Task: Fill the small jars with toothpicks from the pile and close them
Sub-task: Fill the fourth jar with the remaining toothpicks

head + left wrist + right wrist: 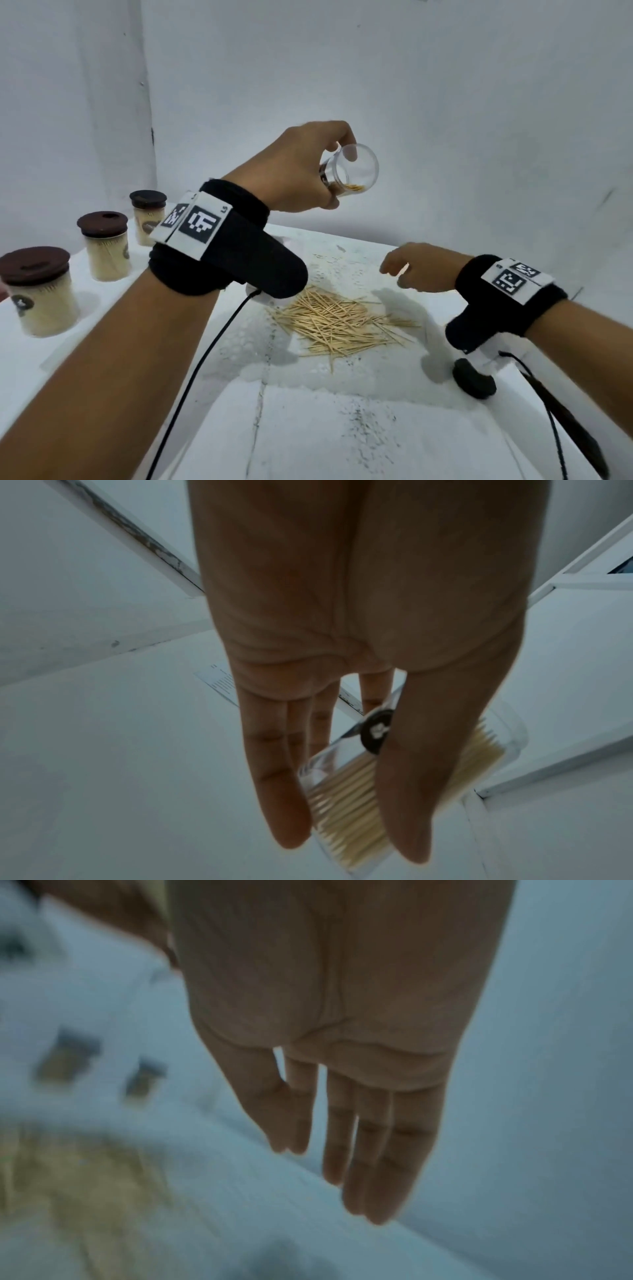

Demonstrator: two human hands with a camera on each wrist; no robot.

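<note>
The left hand [301,168] is up in the air above the table [342,428], gripping a clear jar [352,169] tipped over so its open mouth faces the camera. In the head view there's only a small layer of toothpicks along the low side. The left wrist view shows it better: thumb on one side, fingers [274,791] on the other, and a bundle of toothpicks [346,810] lying along the inside of the jar [342,777] (there's a round dark sticker on the glass too).

The right hand [418,269] hovers over the table beyond the toothpick pile [339,322] and touches nothing. From the head camera its fingers look bent downward; in the right wrist view they hang fairly straight and loose, thumb tip next to the index finger, nothing visibly held. That view is badly blurred, so something as thin as a toothpick couldn't be made out anyway.

Count: one open jar in hand, and three closed jars [106,246] lined up on the left of the table, each packed with toothpicks and capped with a dark brown lid. One loose pile of toothpicks mid-table. A dark round thing [474,380] sits on the table under the right wrist; it could be a lid, but that's unclear.

Both wrists wear black bands [219,240] with printed marker tags, with cables trailing down.
</note>
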